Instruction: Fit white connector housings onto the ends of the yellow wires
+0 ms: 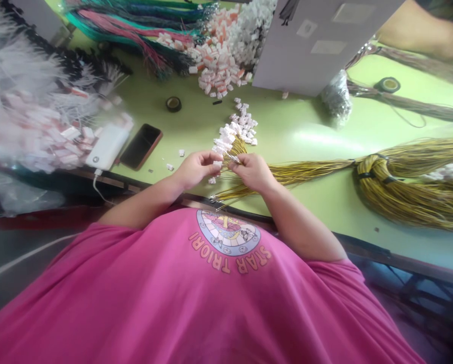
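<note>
My left hand [200, 168] pinches a small white connector housing [217, 164] between thumb and fingertips. Close beside it, my right hand [253, 171] is closed on yellow wires with metal terminals [234, 158] at their tips, pointing toward the housing. A bundle of yellow wires [313, 171] runs out to the right from under my right hand. More wire ends [220, 198] lie near the table's front edge. Just beyond my hands is a pile of white connector housings [228, 135], several joined to yellow wires. How far the terminals sit from the held housing is hard to tell.
A phone [141, 146], a white power bank [108, 146] and a tape roll [173, 104] lie at left. White and orange connectors [220, 71] heap up behind. A grey panel [305, 45] stands at the back. Coiled yellow wire [373, 174] lies right. Another person's arm [423, 30] shows top right.
</note>
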A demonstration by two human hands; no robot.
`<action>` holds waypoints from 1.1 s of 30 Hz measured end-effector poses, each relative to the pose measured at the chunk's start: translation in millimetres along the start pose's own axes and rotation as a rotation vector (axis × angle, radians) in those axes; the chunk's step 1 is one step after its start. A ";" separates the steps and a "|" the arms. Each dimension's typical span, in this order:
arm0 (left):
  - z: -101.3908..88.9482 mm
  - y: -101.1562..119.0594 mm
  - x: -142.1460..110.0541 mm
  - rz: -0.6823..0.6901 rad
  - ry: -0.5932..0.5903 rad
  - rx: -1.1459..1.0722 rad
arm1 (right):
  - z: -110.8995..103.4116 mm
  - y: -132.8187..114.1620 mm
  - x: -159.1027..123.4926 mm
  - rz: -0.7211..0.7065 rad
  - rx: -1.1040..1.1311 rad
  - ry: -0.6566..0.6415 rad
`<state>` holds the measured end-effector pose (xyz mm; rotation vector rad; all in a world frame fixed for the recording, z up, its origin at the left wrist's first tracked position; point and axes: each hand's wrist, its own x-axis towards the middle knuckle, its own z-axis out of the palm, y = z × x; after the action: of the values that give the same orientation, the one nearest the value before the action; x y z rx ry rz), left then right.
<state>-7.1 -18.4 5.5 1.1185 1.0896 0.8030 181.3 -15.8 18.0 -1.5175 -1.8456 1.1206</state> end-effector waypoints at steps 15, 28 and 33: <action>9.5 -15.5 3.6 0.233 -0.003 0.365 | 1.0 4.6 1.7 0.016 0.088 -0.163; -105.0 1.8 22.5 0.150 0.138 1.135 | 0.7 10.4 4.9 -0.055 0.168 -0.005; -100.7 -3.6 28.3 0.132 0.192 0.967 | 2.1 5.5 1.1 -0.047 0.163 0.001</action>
<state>-94.9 35.8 -11.9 1.9553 1.6475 0.4675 182.3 -15.1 12.1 -1.3758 -1.7350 1.2159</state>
